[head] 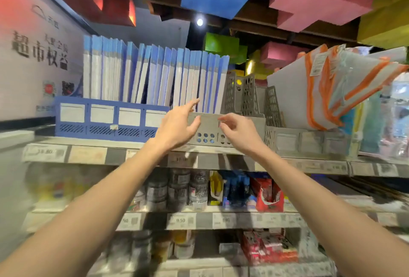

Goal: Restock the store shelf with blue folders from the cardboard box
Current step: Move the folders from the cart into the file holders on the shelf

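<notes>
1. Reaching up with both arms to the top grey metal shelf (88, 155); left hand (177, 128) and right hand (241, 132) are both working at the front of the grey perforated plastic file rack (209, 126).
2. Left grip is open: fingers are stretching out straight, fingertips (195, 101) touching or nearly touching the lower edge of the rightmost folders. It is holding nothing.
3. Right grip: fingers are curling loosely just in front of the grey rack's front wall. Cannot tell whether they are pinching the wall or just hovering.
4. Task item: the blue-spined white plastic folders (155, 73) are standing upright in a long row, spanning the blue slotted plastic file rack (99, 119) and running into the grey rack. No folder is in either hand, and the cardboard box is not showing in view.
5. My read: the hands are squaring up or steadying the row rather than placing a new folder.
6. Risks:
   - The rightmost folders are leaning, so a nudge from the left fingers is likely to fan them over or domino the row.
   - The grey rack is sitting at the shelf's front edge; pulling on it is risking a slide off.
   - The overhead reach is limiting sight and control.
</notes>
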A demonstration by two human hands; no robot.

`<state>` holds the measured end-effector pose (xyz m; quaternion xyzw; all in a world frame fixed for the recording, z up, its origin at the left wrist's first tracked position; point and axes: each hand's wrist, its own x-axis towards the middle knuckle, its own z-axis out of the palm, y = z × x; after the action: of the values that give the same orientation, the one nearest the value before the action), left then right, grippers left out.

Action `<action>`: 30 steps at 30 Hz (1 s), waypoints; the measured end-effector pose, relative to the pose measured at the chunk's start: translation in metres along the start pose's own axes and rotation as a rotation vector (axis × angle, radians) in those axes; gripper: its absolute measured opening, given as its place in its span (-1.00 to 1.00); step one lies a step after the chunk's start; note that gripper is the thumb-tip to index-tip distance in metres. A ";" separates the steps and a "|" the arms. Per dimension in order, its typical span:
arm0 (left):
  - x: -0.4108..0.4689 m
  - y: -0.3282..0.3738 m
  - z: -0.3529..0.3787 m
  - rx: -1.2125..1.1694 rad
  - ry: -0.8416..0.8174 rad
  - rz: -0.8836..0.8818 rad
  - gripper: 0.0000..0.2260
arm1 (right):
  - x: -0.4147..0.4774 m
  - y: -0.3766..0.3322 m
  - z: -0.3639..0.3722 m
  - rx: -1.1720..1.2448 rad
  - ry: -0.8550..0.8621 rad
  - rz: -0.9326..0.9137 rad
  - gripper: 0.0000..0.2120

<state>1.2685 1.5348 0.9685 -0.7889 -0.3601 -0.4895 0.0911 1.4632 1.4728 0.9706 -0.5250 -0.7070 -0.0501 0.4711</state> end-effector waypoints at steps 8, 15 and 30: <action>-0.182 0.051 -0.048 0.059 0.025 -0.155 -0.82 | -0.159 -0.028 0.043 0.397 -0.078 0.055 -0.82; -0.374 0.072 -0.125 0.129 -0.021 -0.512 -0.85 | -0.298 -0.103 0.126 0.652 -0.391 0.136 -0.83; -0.716 0.051 -0.328 0.412 -0.010 -1.110 -0.81 | -0.535 -0.336 0.305 0.784 -1.000 0.036 -0.86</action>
<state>0.8829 0.9924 0.5449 -0.4510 -0.8070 -0.3801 -0.0291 1.0135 1.1246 0.5603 -0.2854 -0.7986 0.4715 0.2419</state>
